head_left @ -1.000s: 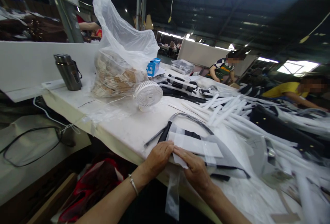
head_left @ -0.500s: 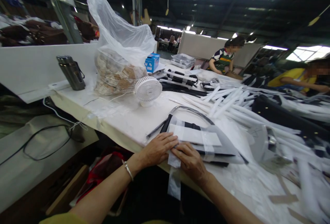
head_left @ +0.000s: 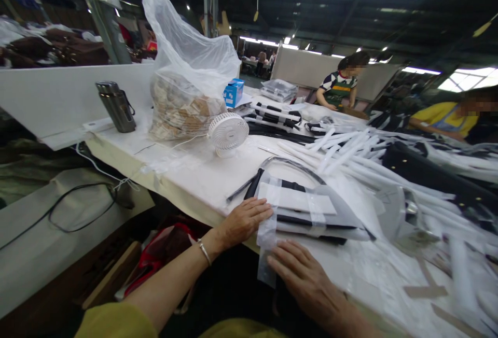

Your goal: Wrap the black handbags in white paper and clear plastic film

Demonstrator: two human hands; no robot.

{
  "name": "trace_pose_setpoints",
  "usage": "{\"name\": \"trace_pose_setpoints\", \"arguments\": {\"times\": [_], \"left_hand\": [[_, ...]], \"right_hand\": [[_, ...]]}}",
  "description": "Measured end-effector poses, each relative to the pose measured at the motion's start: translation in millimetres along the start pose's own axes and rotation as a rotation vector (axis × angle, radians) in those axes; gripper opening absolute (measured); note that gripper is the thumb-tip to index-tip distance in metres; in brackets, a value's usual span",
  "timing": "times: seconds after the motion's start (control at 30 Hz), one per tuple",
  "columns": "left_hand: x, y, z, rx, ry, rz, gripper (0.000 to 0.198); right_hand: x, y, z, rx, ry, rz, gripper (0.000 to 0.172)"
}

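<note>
My left hand lies flat on the near edge of the white table, fingers stretched out and touching the left end of a clear plastic bag that holds black straps with a white paper band. The bag's loose flap hangs over the table edge. My right hand is flat and open just below the flap, at the table's front edge, its fingertips beside the plastic. A silver bracelet sits on my left wrist.
A small white fan, a big clear bag of tan pieces, a metal flask and a blue box stand at the back left. Many white-wrapped straps cover the right side. Two other people work at the far right.
My right hand has slid off the bag's end, down and toward me, leaving the plastic flap hanging. My left hand has stayed pressing the bag's left end.
</note>
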State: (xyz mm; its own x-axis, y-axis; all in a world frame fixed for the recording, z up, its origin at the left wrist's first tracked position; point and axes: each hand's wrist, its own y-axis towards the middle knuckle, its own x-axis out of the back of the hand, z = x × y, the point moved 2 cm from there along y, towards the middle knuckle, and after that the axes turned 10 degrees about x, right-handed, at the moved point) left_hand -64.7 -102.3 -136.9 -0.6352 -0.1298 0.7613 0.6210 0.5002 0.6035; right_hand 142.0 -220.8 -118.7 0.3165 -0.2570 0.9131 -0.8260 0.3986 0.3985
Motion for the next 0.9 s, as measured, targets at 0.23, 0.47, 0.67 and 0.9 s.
{"name": "trace_pose_setpoints", "arguments": {"times": [0.23,0.47,0.67,0.9], "left_hand": [[-3.1,0.2,-0.6,0.045,-0.013,-0.016,0.044],[-10.7,3.4,-1.1,0.042,0.003,-0.060,0.041],[-10.8,3.4,-3.0,0.043,-0.016,-0.040,0.055],[-16.7,0.4,2.8,0.109,-0.168,-0.083,0.070]], "right_hand": [[-24.9,21.8,3.4,-0.111,0.031,-0.214,0.027],[-7.3,29.7,13.0,-0.100,0.206,-0.279,0.021],[36.9,46.1,-2.3,-0.182,0.288,-0.263,0.013],[30.3,84.3,-73.9,-0.471,0.104,0.154,0.023]]}}
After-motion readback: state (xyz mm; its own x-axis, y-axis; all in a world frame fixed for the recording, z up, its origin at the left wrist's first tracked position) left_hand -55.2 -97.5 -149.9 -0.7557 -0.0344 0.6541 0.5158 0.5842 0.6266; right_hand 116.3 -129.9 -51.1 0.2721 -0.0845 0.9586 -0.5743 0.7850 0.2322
